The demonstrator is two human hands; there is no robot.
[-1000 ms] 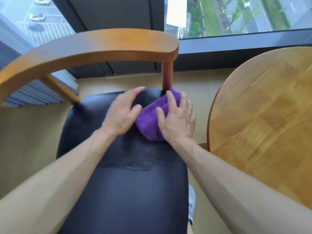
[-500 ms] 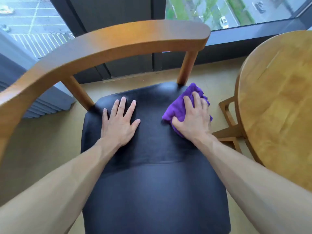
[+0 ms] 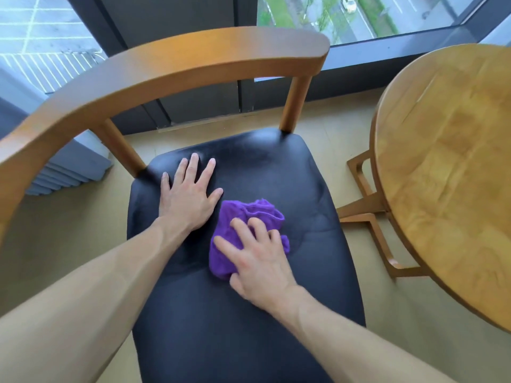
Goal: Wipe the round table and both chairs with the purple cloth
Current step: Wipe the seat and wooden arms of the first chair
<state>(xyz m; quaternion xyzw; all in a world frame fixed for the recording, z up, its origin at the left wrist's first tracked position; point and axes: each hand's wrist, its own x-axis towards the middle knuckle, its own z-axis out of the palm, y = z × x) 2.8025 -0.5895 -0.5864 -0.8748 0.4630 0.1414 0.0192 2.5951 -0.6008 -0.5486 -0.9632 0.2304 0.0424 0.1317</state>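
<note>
The purple cloth (image 3: 243, 233) lies bunched on the middle of the chair's black padded seat (image 3: 249, 341). My right hand (image 3: 257, 258) presses down on the cloth, fingers spread over it and covering its near right part. Just left of the cloth, my left hand (image 3: 189, 194) rests flat on the seat with its fingers straight, apart from the cloth. The chair's curved wooden backrest (image 3: 177, 70) arches over the far side of the seat. At the right edge stands the round wooden table (image 3: 453, 167).
A large window (image 3: 359, 17) with a dark frame runs along the far wall behind the chair. Wooden table legs (image 3: 370, 217) stand on the beige floor between seat and table. Grey folded blinds or slats (image 3: 63, 172) lie on the floor at left.
My right hand has dragged the cloth from the seat's far right corner toward me, to the middle of the seat. My left hand stays flat on the seat.
</note>
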